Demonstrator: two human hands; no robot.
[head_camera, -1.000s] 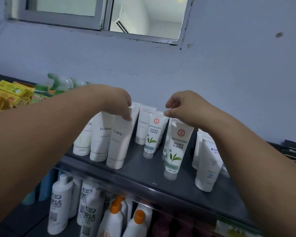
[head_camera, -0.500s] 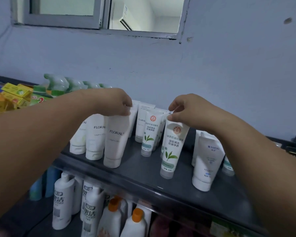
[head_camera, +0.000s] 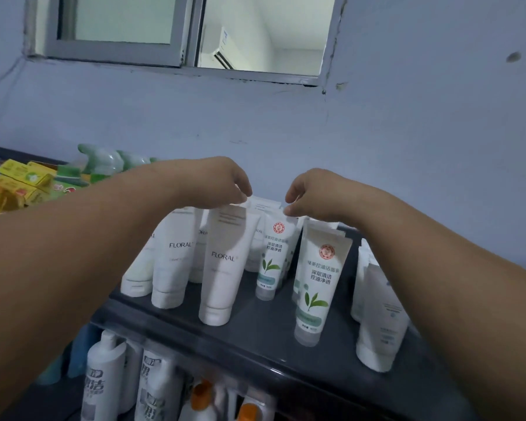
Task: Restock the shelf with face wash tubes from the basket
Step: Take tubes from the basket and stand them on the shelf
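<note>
White tube (head_camera: 222,262): marked FLORAL; was stood cap-down near the shelf (head_camera: 255,338) edge.
Left hand (head_camera: 213,183): was curled over it, the top seam pinched.
Leaf tube (head_camera: 274,256): white, with green leaf and red seal; was stood further back.
Right hand (head_camera: 319,192): fingertips were closed on its top seam.
FLORAL tubes counted: at least five, some half hidden.
Leaf tubes counted: two clearly, the front leaf tube (head_camera: 318,278) nearest the edge.
Blue-print tubes (head_camera: 380,314): two were seen at the right.

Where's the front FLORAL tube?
Head view, centre-left: the FLORAL tube stands cap-down on the shelf under the left hand, a green-leaf tube just right of it.
</note>
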